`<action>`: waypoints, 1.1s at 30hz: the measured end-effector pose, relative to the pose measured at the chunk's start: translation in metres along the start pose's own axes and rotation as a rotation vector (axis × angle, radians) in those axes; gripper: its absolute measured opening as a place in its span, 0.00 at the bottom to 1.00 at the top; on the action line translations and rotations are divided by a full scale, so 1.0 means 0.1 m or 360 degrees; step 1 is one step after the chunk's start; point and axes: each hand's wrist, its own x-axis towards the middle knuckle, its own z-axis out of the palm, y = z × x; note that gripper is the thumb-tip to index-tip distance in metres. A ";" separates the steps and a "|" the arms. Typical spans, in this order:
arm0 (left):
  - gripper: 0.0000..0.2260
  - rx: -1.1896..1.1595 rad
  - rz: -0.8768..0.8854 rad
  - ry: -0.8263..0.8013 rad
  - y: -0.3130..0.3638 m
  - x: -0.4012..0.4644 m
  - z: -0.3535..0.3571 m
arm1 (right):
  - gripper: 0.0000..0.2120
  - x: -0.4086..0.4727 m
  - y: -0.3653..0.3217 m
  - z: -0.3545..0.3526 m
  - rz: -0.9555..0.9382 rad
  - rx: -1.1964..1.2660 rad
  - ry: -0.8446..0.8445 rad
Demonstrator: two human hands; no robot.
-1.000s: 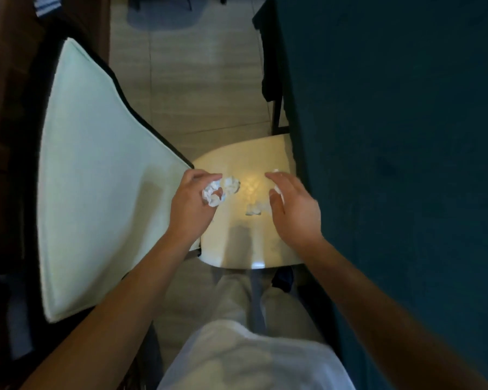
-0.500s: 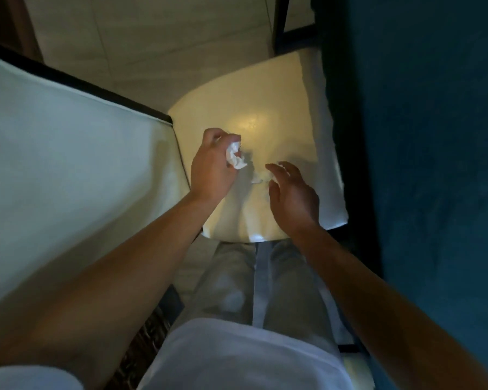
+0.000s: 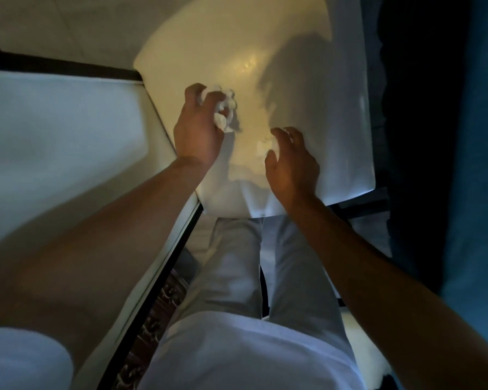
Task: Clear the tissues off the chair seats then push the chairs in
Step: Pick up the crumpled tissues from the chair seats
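the left hand (image 3: 197, 130) is curled shut around a crumpled tissue wad (image 3: 223, 111), light and soft. the right hand (image 3: 290, 161), half open, closes on a small tissue scrap (image 3: 262, 147) at its 11 o'clock on the chair seat (image 3: 307, 88); a fingertip pinch should lift it.

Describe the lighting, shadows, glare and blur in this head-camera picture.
Head view: dim overall, the right side nearly black; a glare spot on the glossy chair seat; the hands cast hard shadows across it; the left hand with its crumpled tissues and the right hand look soft; wide-angle bending at the edges.
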 end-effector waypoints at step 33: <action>0.12 -0.0082 0.0045 -0.0003 -0.03 0.11 0.14 | 0.15 0.24 0.14 0.45 -0.0402 -0.0481 0.0234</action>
